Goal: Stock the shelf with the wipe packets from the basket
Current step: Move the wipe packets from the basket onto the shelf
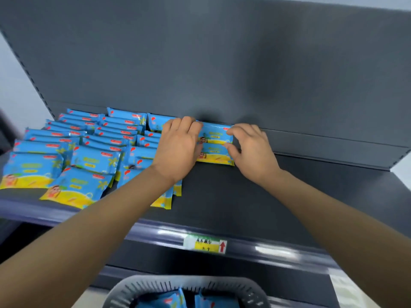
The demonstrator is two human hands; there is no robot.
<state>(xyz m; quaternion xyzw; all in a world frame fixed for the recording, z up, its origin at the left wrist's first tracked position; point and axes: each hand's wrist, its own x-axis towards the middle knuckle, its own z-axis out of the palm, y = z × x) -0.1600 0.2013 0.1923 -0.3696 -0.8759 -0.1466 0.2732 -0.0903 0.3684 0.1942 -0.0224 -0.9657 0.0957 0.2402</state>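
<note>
Head view: left hand (178,147) grips wipe packets (214,138) from the left; right hand (252,147) pinches their right edge.

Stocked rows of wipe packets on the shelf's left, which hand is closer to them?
Left. The left hand lies over the right edge of the stocked rows, gripping one end of the two separate packets; the right hand pinches their other end, farther away.

Yellow label (205,243) with red arrow (222,246)
</note>
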